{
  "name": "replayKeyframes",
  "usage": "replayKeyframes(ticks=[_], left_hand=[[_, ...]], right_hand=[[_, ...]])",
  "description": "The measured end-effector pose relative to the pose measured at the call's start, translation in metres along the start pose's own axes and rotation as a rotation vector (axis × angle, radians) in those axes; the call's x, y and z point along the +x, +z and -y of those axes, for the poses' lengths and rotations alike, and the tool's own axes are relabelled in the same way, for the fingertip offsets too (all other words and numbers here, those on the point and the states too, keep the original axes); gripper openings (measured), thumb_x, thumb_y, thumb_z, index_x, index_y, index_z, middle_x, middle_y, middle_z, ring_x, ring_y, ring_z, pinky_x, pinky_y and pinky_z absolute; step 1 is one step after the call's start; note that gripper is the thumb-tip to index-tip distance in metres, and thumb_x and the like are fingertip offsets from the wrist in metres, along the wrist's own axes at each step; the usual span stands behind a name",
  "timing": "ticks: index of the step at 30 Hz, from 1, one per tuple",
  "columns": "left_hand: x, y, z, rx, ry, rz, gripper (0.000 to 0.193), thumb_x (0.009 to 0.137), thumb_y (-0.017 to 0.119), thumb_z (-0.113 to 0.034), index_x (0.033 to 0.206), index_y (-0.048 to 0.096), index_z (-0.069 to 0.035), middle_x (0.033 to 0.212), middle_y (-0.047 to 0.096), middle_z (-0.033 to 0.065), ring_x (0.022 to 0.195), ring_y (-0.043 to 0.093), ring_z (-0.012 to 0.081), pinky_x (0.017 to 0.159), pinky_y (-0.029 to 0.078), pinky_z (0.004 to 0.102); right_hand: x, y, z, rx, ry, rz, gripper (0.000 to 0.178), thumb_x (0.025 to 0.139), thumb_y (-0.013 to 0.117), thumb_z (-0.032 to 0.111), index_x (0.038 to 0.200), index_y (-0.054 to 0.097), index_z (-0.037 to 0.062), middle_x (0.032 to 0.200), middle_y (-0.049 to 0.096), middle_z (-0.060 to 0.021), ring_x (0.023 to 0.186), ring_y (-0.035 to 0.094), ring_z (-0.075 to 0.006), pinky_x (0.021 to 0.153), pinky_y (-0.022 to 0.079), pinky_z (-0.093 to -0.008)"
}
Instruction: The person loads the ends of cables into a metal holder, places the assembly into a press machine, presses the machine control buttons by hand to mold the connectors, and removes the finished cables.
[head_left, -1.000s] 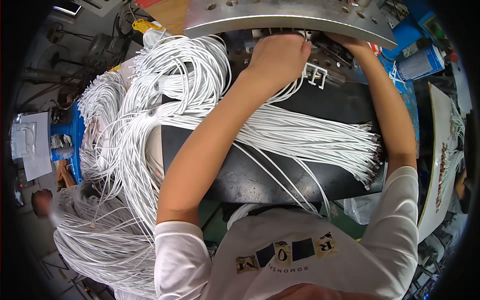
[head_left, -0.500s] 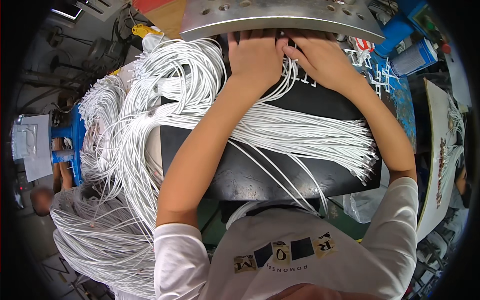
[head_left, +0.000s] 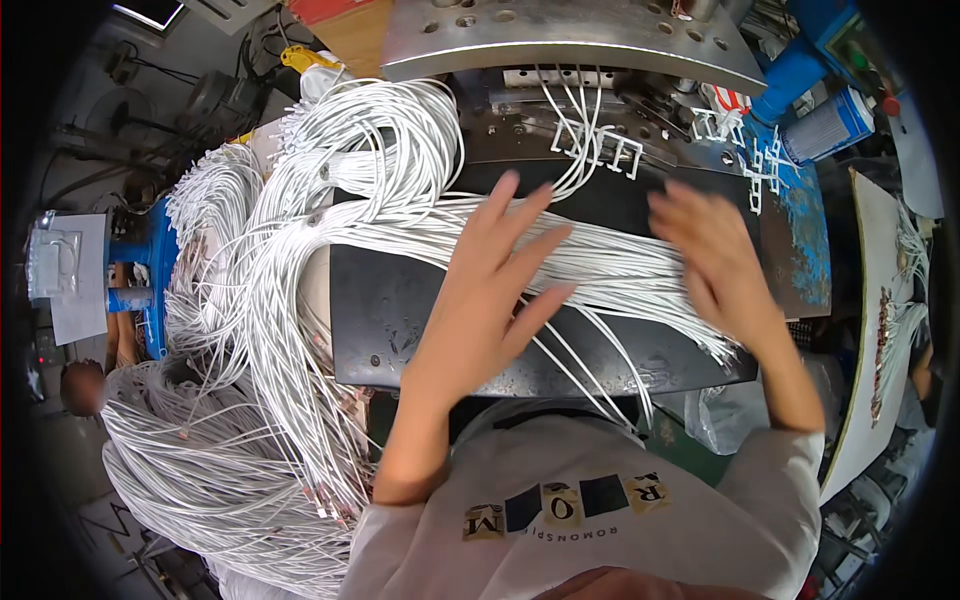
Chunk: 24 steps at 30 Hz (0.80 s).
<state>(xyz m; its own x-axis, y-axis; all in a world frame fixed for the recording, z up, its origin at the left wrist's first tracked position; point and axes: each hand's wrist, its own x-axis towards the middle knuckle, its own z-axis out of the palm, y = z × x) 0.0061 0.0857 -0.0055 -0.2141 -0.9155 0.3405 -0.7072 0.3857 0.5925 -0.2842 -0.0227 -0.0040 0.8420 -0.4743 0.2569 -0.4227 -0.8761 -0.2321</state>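
My left hand (head_left: 490,285) is open with fingers spread, above a bundle of white cables (head_left: 620,260) lying across a black work surface (head_left: 390,320). Over the right part of that bundle hovers my right hand (head_left: 718,265), blurred, its fingers apart and nothing seen in them. Whether either hand touches the cables I cannot tell. Several white cables (head_left: 580,110) run from the bundle up under the thick metal plate of a press (head_left: 570,62). Beside them lies a white plastic frame piece (head_left: 625,155). The cable ends under the plate are partly hidden.
Looped white cables (head_left: 390,130) are heaped at left, with a large coil (head_left: 220,470) hanging lower down. White plastic pieces (head_left: 765,165) and a blue-and-white can (head_left: 830,125) are at right, near a blue post (head_left: 785,90). A board with cables (head_left: 865,340) stands far right.
Both hands have pulled back from under the press plate toward me. The cables and white plastic piece there now show. The left hand's fingers have spread.
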Motion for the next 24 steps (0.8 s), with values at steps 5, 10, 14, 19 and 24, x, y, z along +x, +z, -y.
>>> replayKeyframes(ticks=[5, 10, 14, 19, 24], left_hand=[[-0.085, -0.017, -0.019, 0.019, -0.252, 0.132, 0.06, 0.082, 0.077, -0.011, 0.14, 0.06, -0.008, 0.157, 0.045, 0.0134, 0.15, 0.033, 0.0403, 0.121, 0.029, 0.0532], [-0.112, -0.015, -0.014, 0.37, -0.464, 0.071, 0.079, 0.067, 0.069, 0.009, 0.143, 0.059, -0.012, 0.155, 0.048, 0.0103, 0.149, 0.036, 0.0344, 0.121, 0.029, 0.0526], [-0.11, -0.012, -0.017, 0.393, -0.448, 0.07, 0.09, 0.059, 0.062, 0.014, 0.144, 0.058, -0.014, 0.153, 0.049, 0.0095, 0.149, 0.037, 0.0326, 0.121, 0.029, 0.052], [-0.112, -0.012, -0.018, 0.398, -0.453, 0.047, 0.089, 0.061, 0.062, 0.015, 0.145, 0.058, -0.014, 0.152, 0.05, 0.0096, 0.148, 0.038, 0.0334, 0.121, 0.029, 0.0518], [-0.111, -0.012, -0.015, 0.39, -0.434, 0.037, 0.089, 0.061, 0.062, 0.015, 0.145, 0.058, -0.014, 0.152, 0.05, 0.0097, 0.148, 0.038, 0.0341, 0.12, 0.03, 0.0521]], right_hand=[[-0.069, -0.02, 0.07, 0.154, 0.296, 0.218, 0.073, 0.076, 0.068, 0.024, 0.141, 0.052, -0.0048, 0.157, 0.042, -0.0241, 0.148, 0.036, -0.0421, 0.118, 0.025, -0.0599], [-0.099, -0.002, 0.078, 0.057, 0.475, 0.043, 0.081, 0.07, 0.071, 0.014, 0.147, 0.049, -0.0006, 0.159, 0.036, -0.0257, 0.151, 0.031, -0.0421, 0.12, 0.021, -0.0589], [-0.094, 0.002, 0.076, -0.05, 0.416, 0.137, 0.085, 0.064, 0.07, 0.004, 0.146, 0.052, 0.005, 0.159, 0.038, -0.0243, 0.15, 0.033, -0.0419, 0.119, 0.023, -0.0586], [-0.101, 0.019, 0.077, -0.111, 0.437, 0.037, 0.085, 0.061, 0.066, -0.005, 0.144, 0.056, 0.0089, 0.159, 0.038, -0.0237, 0.15, 0.034, -0.041, 0.12, 0.022, -0.0584], [-0.101, 0.018, 0.078, -0.116, 0.438, 0.018, 0.086, 0.059, 0.065, -0.006, 0.143, 0.056, 0.0079, 0.159, 0.039, -0.0238, 0.15, 0.035, -0.0409, 0.12, 0.023, -0.0576]])
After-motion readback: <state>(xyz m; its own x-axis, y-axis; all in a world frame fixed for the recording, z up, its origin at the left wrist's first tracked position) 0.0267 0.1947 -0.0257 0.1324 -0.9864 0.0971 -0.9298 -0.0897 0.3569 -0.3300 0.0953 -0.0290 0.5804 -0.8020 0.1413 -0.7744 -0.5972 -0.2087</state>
